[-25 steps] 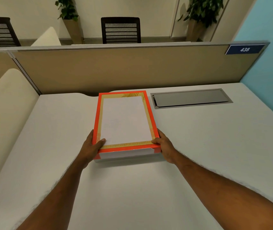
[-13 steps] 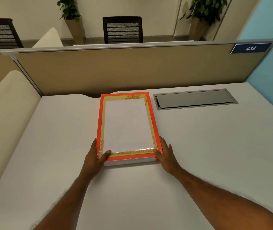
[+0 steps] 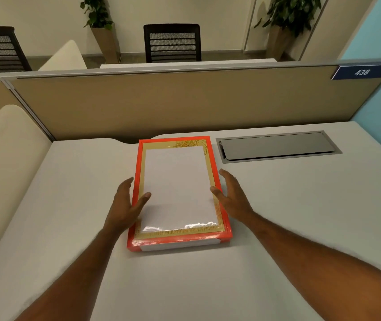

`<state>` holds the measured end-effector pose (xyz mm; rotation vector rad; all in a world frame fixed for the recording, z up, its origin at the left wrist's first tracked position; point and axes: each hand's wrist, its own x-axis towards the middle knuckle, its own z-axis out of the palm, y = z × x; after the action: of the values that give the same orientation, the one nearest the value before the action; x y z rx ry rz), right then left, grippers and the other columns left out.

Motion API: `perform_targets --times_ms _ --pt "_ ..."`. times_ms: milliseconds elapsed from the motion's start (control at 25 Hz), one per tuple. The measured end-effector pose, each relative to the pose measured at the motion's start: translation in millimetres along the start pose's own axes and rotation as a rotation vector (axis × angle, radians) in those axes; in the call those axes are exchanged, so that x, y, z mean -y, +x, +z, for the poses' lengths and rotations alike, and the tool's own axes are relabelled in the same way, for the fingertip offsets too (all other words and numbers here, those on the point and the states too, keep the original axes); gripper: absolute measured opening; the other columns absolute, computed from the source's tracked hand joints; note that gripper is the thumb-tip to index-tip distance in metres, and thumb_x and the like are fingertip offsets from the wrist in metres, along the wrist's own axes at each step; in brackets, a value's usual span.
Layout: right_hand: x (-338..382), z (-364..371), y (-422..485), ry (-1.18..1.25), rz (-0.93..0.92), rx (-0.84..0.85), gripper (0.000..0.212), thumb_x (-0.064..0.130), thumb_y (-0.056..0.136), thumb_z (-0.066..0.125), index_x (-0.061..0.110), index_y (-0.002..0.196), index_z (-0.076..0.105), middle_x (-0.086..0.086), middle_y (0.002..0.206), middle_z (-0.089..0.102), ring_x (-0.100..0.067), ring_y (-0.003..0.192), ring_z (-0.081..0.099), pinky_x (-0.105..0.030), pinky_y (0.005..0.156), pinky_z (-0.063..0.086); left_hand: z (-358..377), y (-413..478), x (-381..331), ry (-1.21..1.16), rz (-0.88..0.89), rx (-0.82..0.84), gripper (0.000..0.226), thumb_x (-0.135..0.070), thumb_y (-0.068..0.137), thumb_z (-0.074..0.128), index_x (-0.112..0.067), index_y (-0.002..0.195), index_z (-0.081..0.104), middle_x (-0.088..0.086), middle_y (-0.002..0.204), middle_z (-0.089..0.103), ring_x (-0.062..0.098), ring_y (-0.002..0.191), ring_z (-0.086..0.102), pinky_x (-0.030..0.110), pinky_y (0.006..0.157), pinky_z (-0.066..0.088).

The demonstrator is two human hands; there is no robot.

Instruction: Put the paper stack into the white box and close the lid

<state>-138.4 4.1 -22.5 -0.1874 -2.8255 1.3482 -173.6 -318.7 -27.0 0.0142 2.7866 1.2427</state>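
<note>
Office, desk partition [image 3: 184,105], numbered plate [image 3: 362,72]

Tan partition [image 3: 184,105] backs the desk [image 3: 277,205]; chair [image 3: 172,42] beyond.

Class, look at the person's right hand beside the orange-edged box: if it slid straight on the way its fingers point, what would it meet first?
The right hand points away along the desk. The way looks free until the grey cable hatch; depth is unclear.

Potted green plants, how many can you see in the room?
2. One potted green plant stands by the back wall, left of the middle black chair. The other stands right of that chair. More could be hidden behind the beige desk divider.
</note>
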Motion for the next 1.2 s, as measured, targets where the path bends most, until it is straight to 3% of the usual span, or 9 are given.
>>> perform_targets --times_ms 160,400,680,920,1040,1200 --pt "14.6 2.6 66.8 -0.209 -0.053 0.134 0.067 0.050 0.093 0.051 0.023 0.150 0.027 -0.002 0.161 0.024 -0.024 0.147 0.027 -0.044 0.116 0.029 1.4 62.0 -24.3 0.286 0.177 0.042 0.083 -0.072 0.083 0.039 -0.019 0.146 0.037 0.005 0.159 0.030 0.029 0.144 0.029 0.050 0.113 0.029" --pt "17.2 4.5 120.9 -0.294 -0.021 0.175 0.071 0.050 0.094 0.050 0.015 0.151 0.025 -0.004 0.161 0.025 -0.024 0.148 0.026 -0.039 0.116 0.026 12.4 113.2 -28.7 0.534 0.203 0.151 0.079 -0.068 0.088 0.039 -0.017 0.148 0.035 0.005 0.163 0.017 0.028 0.147 0.022 0.047 0.117 0.024" --pt "14.9 8.8 130.2 -0.319 0.009 0.159 0.072 0.054 0.093 0.047 0.015 0.150 0.027 -0.004 0.160 0.029 -0.026 0.145 0.032 -0.042 0.113 0.032 22.3 118.9 -20.6 0.458 0.126 0.180 0.082 -0.067 0.087 0.042 -0.017 0.151 0.029 0.004 0.164 0.012 0.026 0.149 0.015 0.046 0.117 0.022" --pt "16.3 3.1 125.2 -0.431 -0.005 0.255 0.084 0.059 0.087 0.054 0.016 0.152 0.024 -0.003 0.164 0.016 -0.027 0.150 0.020 -0.046 0.118 0.023 28.3 112.4 -17.8 0.548 0.159 0.157 0.086 -0.070 0.086 0.037 -0.019 0.153 0.020 0.005 0.164 0.007 0.027 0.151 0.008 0.048 0.120 0.012" --pt "15.9 0.4 113.8 -0.470 -0.062 0.226 0.081 0.053 0.086 0.060 0.015 0.150 0.029 -0.006 0.162 0.023 -0.027 0.149 0.021 -0.047 0.119 0.021 32.8 106.8 -23.7 0.639 0.148 0.122 0.081 -0.068 0.089 0.029 -0.019 0.153 0.020 0.006 0.164 0.008 0.027 0.151 0.007 0.049 0.121 0.006" --pt "12.4 -13.2 82.7 -0.452 -0.074 0.224 0.075 0.047 0.087 0.061 0.015 0.148 0.031 -0.006 0.160 0.027 -0.029 0.146 0.028 -0.046 0.115 0.030 39.1 80.1 -44.6 0.599 0.176 0.060 0.079 -0.069 0.089 0.027 -0.019 0.151 0.027 0.006 0.163 0.016 0.026 0.150 0.011 0.049 0.122 0.008"
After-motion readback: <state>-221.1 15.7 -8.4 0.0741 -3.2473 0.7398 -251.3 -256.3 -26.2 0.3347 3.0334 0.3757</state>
